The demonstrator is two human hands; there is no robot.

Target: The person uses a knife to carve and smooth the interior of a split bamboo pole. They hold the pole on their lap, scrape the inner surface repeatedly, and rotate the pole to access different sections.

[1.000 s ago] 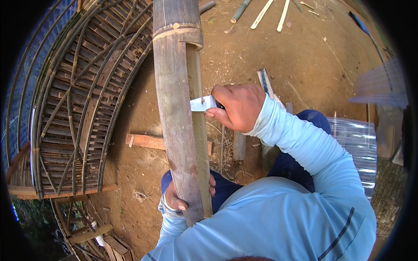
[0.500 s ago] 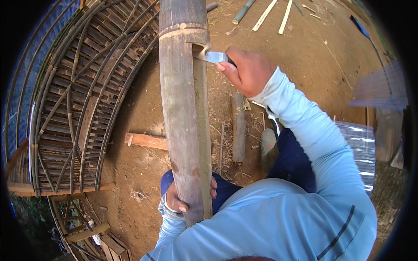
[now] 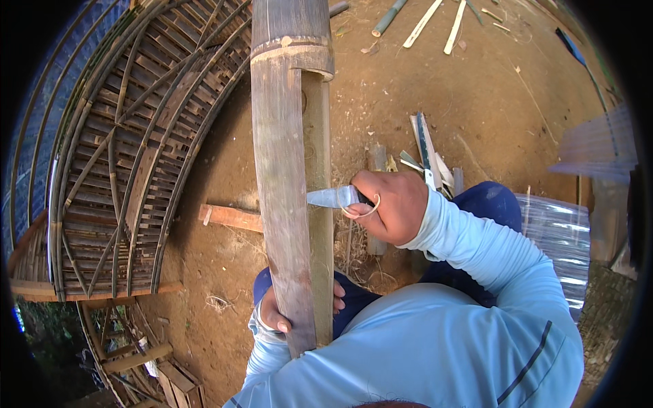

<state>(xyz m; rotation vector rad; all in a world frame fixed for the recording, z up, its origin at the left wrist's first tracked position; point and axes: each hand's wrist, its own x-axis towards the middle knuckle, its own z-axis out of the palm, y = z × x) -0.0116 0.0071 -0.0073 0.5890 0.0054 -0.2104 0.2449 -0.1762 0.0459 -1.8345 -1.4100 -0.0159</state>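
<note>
Moved down the frame since the earlier picture, the knife (image 3: 330, 197) is now being held beside the middle of the bamboo pole (image 3: 280, 170), rather than near the top of its cut opening. Its dark handle is being gripped by the curled fingers of the right hand (image 3: 391, 204), and a thin curled shaving (image 3: 377, 206) is being seen beside the thumb. The blade is being pointed left across the opening; whether its edge is touching the wall cannot be told.

The pole is being held upright in the frame, left of centre, its top being cut off by the upper edge. Its lower end is being clasped by the left hand (image 3: 273, 314), with the thumb showing on one side and fingertips on the other; the palm is being hidden.

At the left of the frame a slatted frame (image 3: 138, 170) is being shown, with a reddish board (image 3: 231, 217) lying on the ground (image 3: 490, 88) nearer the pole. Pale strips (image 3: 422, 24) are being seen at the upper right.
</note>
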